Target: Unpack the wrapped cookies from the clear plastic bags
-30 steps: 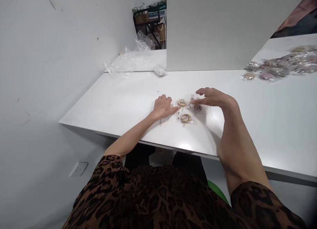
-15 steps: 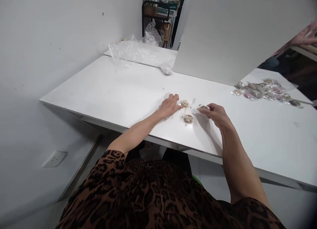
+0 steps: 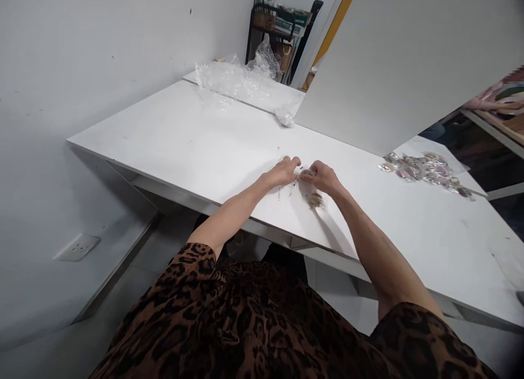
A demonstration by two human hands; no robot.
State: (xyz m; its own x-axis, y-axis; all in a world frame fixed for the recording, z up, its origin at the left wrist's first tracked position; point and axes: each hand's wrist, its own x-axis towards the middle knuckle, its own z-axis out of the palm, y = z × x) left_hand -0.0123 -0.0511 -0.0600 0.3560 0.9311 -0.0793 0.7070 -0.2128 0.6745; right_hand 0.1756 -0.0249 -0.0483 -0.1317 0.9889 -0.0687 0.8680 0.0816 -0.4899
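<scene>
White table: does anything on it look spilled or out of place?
Crumpled clear plastic sprawls untidily at the far left, like discarded wrapping. Tiny specks dot the white table near the left hand; too small to identify.

R hand (image 3: 322, 178) holds clear pkt (image 3: 307, 172) just beside L hand (image 3: 284, 171), 2nd pkt (image 3: 315, 201) nr R hand on wht tbl (image 3: 213, 155).

1. Surface (image 3: 196, 144): plain white.
2. Packet (image 3: 315, 200) nearest the surface's front edge: golden brown under clear wrap.
3. Heaped packets (image 3: 426, 169) by the far edge: grey, dull gold and pink.
4. The person's top (image 3: 262, 319): brown with black leopard spots.
5. Panel (image 3: 401, 62) along the far edge: plain pale grey.
</scene>
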